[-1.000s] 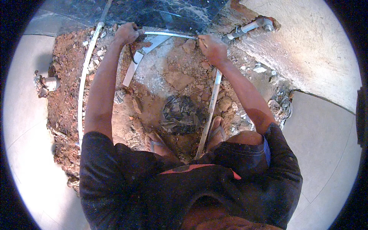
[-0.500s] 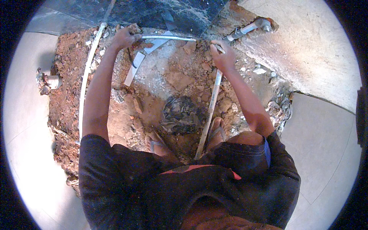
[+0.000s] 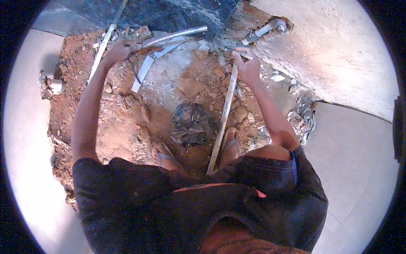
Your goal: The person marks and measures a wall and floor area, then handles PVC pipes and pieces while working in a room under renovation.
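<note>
Broken reddish earth and rubble [image 3: 122, 127] fill a dug-out patch of floor, with pale smooth tiles [image 3: 25, 139] on either side and a dark marbled slab [image 3: 169, 15] along its far edge. At the middle of the pit lies a crumpled grey rag [image 3: 192, 122], the landmark for everything else. Beyond the rag and to its left, the left hand [image 3: 120, 50] is closed around a small brownish tool [image 3: 146, 50] whose tip touches the near end of a curved white pipe [image 3: 177, 34] running away to the right under the slab; what kind of tool it is cannot be told. Just below that pipe a flat white strip [image 3: 146, 70] slants down toward the rag's upper left. Beyond the rag and to its right, the right hand [image 3: 247, 65] is clamped on the top of a long straight white pipe [image 3: 222, 122], which runs down past the rag's right edge to end between two sandalled feet [image 3: 230, 146]. Farther right and beyond that hand, a grey pipe fitting [image 3: 264, 30] sticks out of a hole in a rough plastered wall [image 3: 338, 55]. Far left of the rag, another thin white pipe [image 3: 101, 53] runs along the pit's edge.
</note>
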{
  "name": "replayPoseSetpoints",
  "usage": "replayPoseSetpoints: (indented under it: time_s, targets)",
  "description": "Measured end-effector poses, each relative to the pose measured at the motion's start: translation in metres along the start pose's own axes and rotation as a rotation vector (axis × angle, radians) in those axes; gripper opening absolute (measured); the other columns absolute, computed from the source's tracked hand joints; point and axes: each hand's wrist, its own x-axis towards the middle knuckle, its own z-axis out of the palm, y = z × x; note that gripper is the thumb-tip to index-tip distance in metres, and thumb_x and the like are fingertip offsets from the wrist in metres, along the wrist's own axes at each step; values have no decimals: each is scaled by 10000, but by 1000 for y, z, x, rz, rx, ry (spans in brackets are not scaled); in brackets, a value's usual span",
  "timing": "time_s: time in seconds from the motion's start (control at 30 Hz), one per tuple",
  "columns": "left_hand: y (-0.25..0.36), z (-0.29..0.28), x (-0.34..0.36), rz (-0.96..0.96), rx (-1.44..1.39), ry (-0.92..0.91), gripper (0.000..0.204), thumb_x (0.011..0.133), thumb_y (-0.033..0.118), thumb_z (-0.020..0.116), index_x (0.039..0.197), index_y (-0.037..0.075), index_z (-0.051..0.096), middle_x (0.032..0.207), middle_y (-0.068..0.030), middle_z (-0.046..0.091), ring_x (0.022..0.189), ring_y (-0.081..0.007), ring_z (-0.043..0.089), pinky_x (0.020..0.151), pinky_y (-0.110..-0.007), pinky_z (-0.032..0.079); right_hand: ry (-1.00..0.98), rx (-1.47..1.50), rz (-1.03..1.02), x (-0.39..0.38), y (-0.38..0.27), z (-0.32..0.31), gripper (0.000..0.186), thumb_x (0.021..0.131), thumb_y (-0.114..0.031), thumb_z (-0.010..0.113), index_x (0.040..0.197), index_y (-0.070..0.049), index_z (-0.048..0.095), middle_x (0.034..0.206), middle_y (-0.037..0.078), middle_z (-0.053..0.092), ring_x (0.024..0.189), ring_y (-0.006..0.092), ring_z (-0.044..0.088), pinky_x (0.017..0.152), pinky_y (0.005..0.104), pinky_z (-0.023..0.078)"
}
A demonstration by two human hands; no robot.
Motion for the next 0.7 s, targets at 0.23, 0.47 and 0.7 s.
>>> replayPoseSetpoints:
  time_s: [0.23, 0.47, 0.7]
  targets:
    - [1, -9, -104, -158, -48, -50, 567, 872, 551, 649, 765, -5, 661, 626, -24, 550, 623, -154, 503, 575, -369, 393, -66, -63, -93, 39, -4, 18, 150, 879, -148, 732, 969, -46, 670, 903, 124, 706, 815, 226, 701, 716, 335, 539]
    - [-25, 79, -189, -264, -484, 123, 363, 924, 328, 679, 722, 28, 641, 622, 26, 520, 605, -106, 452, 554, -312, 360, -103, -200, -345, 54, 1, 45, 158, 856, -169, 721, 992, -89, 718, 942, 127, 714, 900, 320, 686, 803, 387, 534]
    - [-33, 96, -210, -366, -565, 105, 370, 943, 346, 657, 726, 48, 633, 604, 36, 489, 576, -81, 428, 530, -293, 338, -97, -261, -378, 53, 13, 64, 140, 864, -173, 713, 985, -103, 710, 959, 109, 704, 898, 311, 677, 792, 398, 536]
